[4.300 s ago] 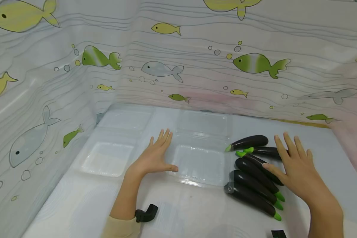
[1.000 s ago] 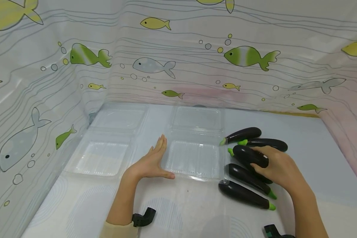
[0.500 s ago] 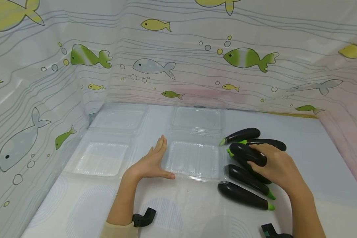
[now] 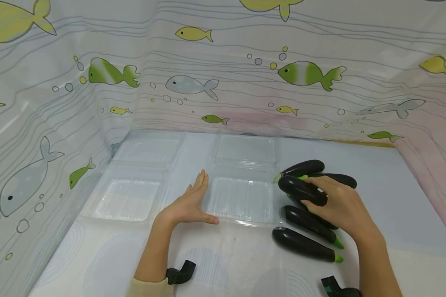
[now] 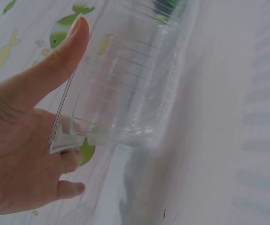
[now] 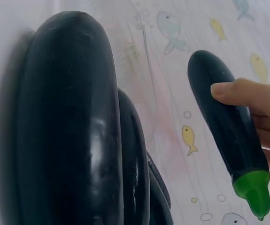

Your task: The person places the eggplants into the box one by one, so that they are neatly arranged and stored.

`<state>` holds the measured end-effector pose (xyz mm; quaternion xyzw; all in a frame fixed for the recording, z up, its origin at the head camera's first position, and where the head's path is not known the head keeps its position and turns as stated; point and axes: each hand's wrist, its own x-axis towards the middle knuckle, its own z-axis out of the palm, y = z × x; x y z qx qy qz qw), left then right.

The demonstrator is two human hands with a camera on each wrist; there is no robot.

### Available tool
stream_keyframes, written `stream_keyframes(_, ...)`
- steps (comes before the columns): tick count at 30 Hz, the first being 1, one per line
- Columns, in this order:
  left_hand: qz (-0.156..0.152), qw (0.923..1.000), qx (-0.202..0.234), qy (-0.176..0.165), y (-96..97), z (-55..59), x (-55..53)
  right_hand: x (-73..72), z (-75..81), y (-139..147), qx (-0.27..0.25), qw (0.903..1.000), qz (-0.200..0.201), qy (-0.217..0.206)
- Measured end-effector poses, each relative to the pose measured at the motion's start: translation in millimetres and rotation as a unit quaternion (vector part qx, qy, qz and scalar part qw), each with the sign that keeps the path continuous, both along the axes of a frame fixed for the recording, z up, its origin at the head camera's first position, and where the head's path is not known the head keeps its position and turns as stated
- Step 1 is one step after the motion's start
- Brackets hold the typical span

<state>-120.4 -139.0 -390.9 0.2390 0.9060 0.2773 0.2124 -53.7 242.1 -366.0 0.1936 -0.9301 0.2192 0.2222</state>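
My right hand (image 4: 336, 204) pinches a glossy dark eggplant (image 4: 299, 189) between thumb and fingers, over the other eggplants. In the right wrist view this eggplant (image 6: 224, 112) hangs tilted, its green stem end low and its rounded end up. Several more eggplants (image 4: 306, 245) lie beneath and around it on the table; one is partly hidden by the held one and the hand. My left hand (image 4: 186, 206) has its fingers extended at the near left corner of a clear hinged plastic box (image 4: 241, 200). In the left wrist view the thumb (image 5: 62, 61) lies along the box's rim.
Left of my left hand stands a second clear plastic box (image 4: 128, 200), lid laid back. Both lids, the left lid (image 4: 148, 149) and the right lid (image 4: 245, 149), lie towards the back. A fish-patterned curtain (image 4: 245, 82) rises behind and on the left.
My right hand, spread over the eggplants at first, has picked one up and carried it a little left towards the box. My left hand stays at the box's corner.
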Motion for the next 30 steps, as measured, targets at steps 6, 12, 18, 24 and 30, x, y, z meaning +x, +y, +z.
stream_keyframes(6,0.005,1.0000,-0.001,0.002,-1.6,-0.5,2.0,0.5,2.4,-6,0.001,1.0000,0.006,0.002)
stream_keyframes(12,0.004,1.0000,-0.004,0.003,-3.4,-0.3,1.9,0.7,4.2,-11,0.000,0.9999,0.010,0.008)
stream_keyframes(18,0.000,1.0000,-0.006,0.006,-3.6,-0.2,0.7,0.6,6.3,-15,-0.001,0.9994,0.023,0.024)
stream_keyframes(24,-0.001,1.0000,-0.007,0.007,-2.9,1.2,1.6,-1.1,9.6,-22,0.008,0.9993,0.028,0.022)
stream_keyframes(30,-0.001,1.0000,-0.004,0.005,-3.5,2.4,2.7,-1.9,12.2,-30,0.008,0.9995,0.028,0.015)
